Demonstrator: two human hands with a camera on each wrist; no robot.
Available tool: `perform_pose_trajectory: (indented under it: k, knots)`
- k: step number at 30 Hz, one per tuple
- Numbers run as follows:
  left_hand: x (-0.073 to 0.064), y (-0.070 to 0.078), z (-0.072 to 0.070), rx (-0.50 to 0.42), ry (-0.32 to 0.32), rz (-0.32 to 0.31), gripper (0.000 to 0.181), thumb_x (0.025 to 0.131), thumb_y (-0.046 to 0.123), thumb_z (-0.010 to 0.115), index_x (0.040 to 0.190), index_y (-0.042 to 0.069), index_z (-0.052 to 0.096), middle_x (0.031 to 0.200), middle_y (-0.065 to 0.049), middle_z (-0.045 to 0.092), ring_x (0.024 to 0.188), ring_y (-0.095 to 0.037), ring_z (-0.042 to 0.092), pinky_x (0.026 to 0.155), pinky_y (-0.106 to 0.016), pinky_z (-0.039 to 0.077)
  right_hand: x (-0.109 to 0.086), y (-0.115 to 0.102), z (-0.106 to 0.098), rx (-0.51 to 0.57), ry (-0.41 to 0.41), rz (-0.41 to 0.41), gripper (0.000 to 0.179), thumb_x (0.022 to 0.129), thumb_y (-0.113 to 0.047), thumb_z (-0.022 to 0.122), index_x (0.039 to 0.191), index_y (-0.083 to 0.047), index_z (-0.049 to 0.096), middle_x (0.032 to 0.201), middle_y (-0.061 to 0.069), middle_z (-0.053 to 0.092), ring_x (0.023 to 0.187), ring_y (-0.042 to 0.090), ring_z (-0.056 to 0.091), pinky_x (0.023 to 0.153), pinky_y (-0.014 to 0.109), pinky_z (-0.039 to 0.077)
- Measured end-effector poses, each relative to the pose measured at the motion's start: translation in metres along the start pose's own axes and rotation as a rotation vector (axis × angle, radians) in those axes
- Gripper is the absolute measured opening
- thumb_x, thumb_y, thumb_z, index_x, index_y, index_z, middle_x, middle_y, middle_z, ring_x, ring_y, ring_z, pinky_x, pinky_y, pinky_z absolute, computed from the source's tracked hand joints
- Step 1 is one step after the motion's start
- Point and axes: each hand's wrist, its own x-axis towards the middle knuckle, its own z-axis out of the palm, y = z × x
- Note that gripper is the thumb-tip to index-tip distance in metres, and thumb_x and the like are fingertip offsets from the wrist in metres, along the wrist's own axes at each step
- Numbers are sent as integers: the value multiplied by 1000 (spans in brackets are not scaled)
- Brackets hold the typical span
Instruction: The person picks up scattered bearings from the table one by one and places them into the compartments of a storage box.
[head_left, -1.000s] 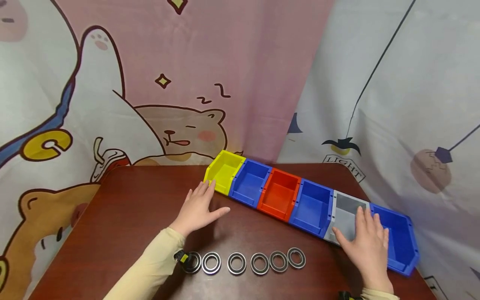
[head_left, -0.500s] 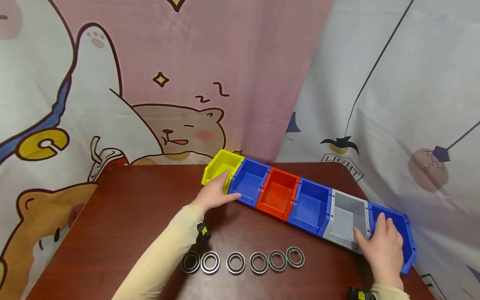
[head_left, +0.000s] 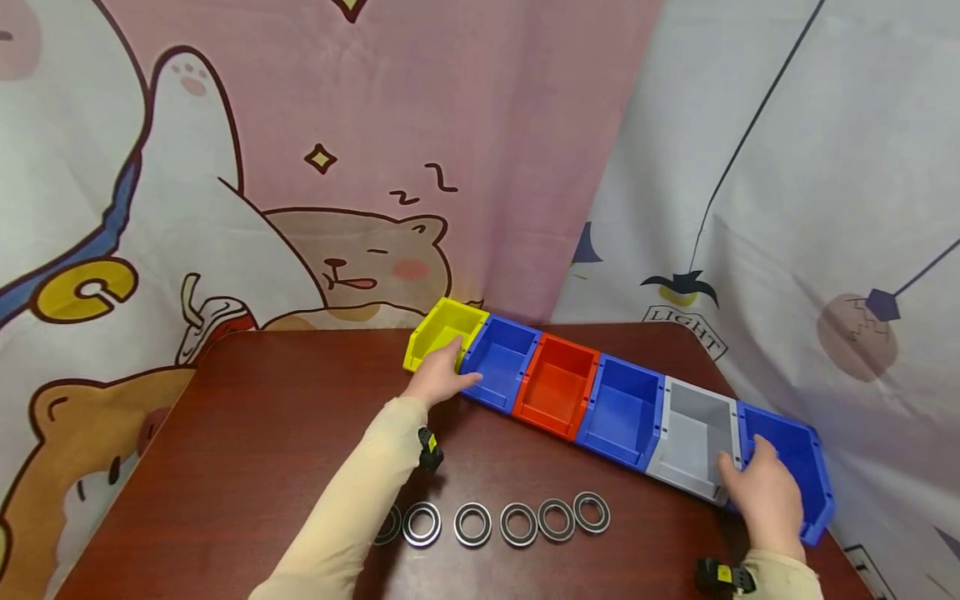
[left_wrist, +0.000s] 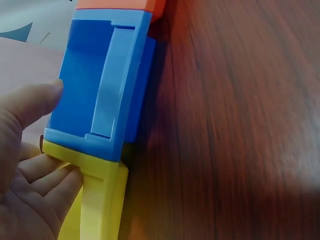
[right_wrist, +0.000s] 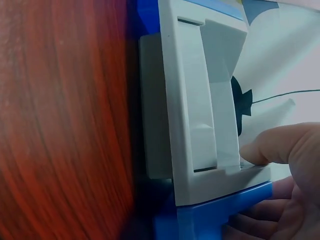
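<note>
A slanting row of joined plastic storage bins runs across the table: a yellow bin (head_left: 427,337), a blue bin (head_left: 504,354), a red bin (head_left: 558,387), another blue bin (head_left: 621,412), a grey bin (head_left: 686,437) and a blue end bin (head_left: 806,462). At the wall between yellow and blue, my left hand (head_left: 437,377) grips the row, fingers on the yellow side and thumb (left_wrist: 42,100) over the blue one. My right hand (head_left: 768,500) pinches the wall between grey and end blue, its thumb (right_wrist: 272,145) inside the grey bin and its fingers in the blue.
Several metal ball bearings (head_left: 472,525) lie in a line on the brown table (head_left: 300,433), nearer me than the bins. My left sleeve (head_left: 352,500) covers part of the leftmost one. A printed curtain (head_left: 517,167) hangs right behind the table.
Both hands, spread over the bins before, have come down onto the row's dividing walls. The left went right and forward, the right slightly right. The bins and bearings stay put.
</note>
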Motion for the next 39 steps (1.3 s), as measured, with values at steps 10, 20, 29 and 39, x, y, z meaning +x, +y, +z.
perform_pose_trajectory:
  k: [10, 20, 29, 39]
  knots:
    - [7, 5, 6, 127, 89, -37, 66, 89, 22, 74, 145, -1, 47, 137, -17, 58, 124, -33, 56, 105, -45, 42, 0, -4, 0, 15, -29, 68, 71, 94, -33, 50, 142, 15, 30, 135, 45, 36, 113, 62, 44, 89, 67, 41]
    - [0, 1, 5, 230, 134, -118, 49, 85, 22, 73, 131, 5, 63, 116, -8, 68, 99, -26, 63, 89, -45, 50, 0, -9, 1, 6, -20, 67, 67, 93, -31, 50, 143, 11, 34, 138, 42, 38, 113, 60, 45, 87, 66, 41]
    - [-31, -2, -24, 269, 224, -77, 51, 82, 26, 72, 127, 5, 66, 114, -11, 70, 97, -29, 65, 83, -47, 51, -2, -22, -5, 21, 12, -76, 64, 95, -32, 52, 143, 9, 39, 138, 39, 42, 117, 60, 44, 91, 68, 38]
    - [-80, -19, -64, 307, 342, -108, 50, 81, 24, 70, 124, 0, 66, 107, -18, 70, 87, -34, 65, 73, -50, 51, -5, -62, 15, 78, 89, -248, 57, 94, -25, 56, 139, 9, 47, 132, 36, 51, 115, 57, 50, 92, 66, 40]
